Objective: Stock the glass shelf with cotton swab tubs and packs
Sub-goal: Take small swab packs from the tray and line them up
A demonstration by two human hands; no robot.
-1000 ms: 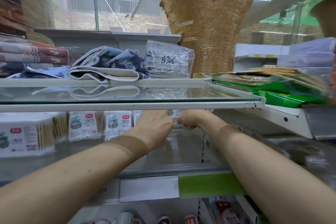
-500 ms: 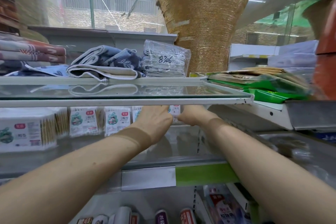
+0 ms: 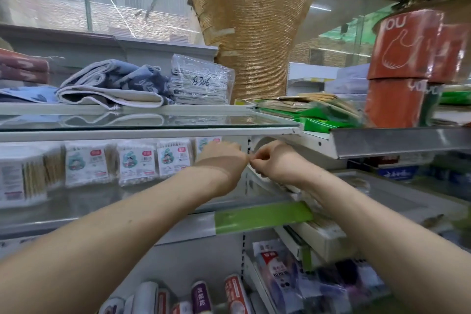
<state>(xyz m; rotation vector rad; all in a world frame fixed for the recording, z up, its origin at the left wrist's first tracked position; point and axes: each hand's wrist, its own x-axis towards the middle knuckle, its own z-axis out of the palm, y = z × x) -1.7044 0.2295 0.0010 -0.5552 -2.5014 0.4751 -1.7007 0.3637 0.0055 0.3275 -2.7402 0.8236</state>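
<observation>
A row of cotton swab packs (image 3: 136,163) stands on the lower glass shelf (image 3: 153,201), under the upper glass shelf (image 3: 153,122). A larger swab tub (image 3: 15,176) sits at the far left. The rightmost pack (image 3: 207,142) shows just above my left hand (image 3: 221,160). That hand is in front of the pack with its back toward me, and its fingers are hidden. My right hand (image 3: 272,163) is to the right of the row near the shelf bracket. Its fingers are curled and I see nothing in them. The two hands nearly touch.
Folded towels (image 3: 109,86) and a bagged cloth stack marked 8306 (image 3: 201,81) lie on the top shelf. A woven column (image 3: 254,33) rises behind. Red rolls (image 3: 407,46) and green packs (image 3: 323,122) fill the right shelf. Small bottles (image 3: 204,298) stand below the green price strip (image 3: 262,216).
Both hands were on the rightmost pack deep under the shelf. Now they have drawn back and to the right, the right hand is off the pack, and the view has shifted right.
</observation>
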